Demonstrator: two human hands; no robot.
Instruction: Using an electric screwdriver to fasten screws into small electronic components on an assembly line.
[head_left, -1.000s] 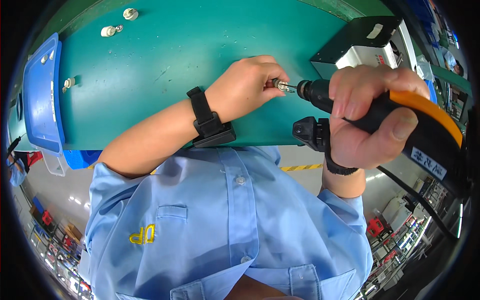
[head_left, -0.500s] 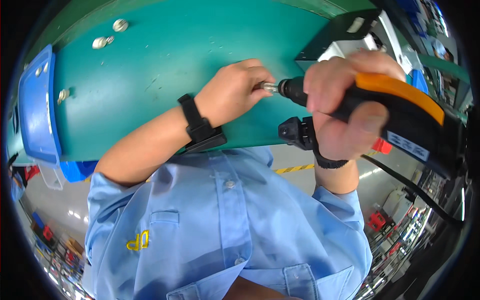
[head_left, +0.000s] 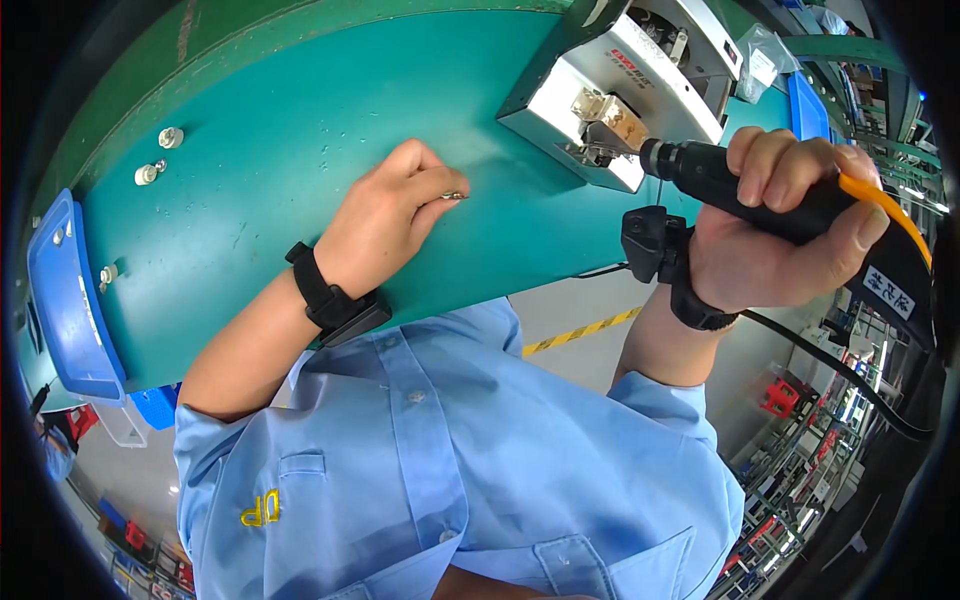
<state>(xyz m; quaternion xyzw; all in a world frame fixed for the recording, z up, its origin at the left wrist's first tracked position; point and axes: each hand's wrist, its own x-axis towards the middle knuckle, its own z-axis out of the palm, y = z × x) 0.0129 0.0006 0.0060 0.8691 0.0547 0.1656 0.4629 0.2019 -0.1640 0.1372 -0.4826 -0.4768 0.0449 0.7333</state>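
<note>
Hands first: the left hand (head_left: 385,210) is closed in a pinch, thumb and fingertips squeezing a small metal piece (head_left: 455,196), with just the end poking out, so no clue what the rest looks like. The right hand (head_left: 755,260) is wrapped around a chunky black-and-orange power screwdriver (head_left: 720,175), nose aimed left.

OK, sweeping left to right from where I'm standing. Far left there's a shallow blue tray (head_left: 75,320) with a couple of tiny pale bits in it. Just past its rim, one small whitish fitting (head_left: 109,273) sits on the green counter (head_left: 400,80). Farther back are two more: a white round fitting (head_left: 146,175) with a shiny bit right at its side (attached or just touching, can't tell), and another pale round fitting (head_left: 171,138) near it.

Then comes the left forearm with a black strap (head_left: 311,283) on the wrist, and that pinched metal piece held out over the middle of the counter, well apart from the driver. Next is a silver-and-black box-shaped machine (head_left: 650,85), set at an angle toward the back. The driver's nose is right by its front mechanism; can't tell if they touch. A little black camera (head_left: 645,237) rides on the right wrist. Behind all that, a clear plastic bag (head_left: 765,62), then a second blue tray (head_left: 807,107) at the right.
</note>
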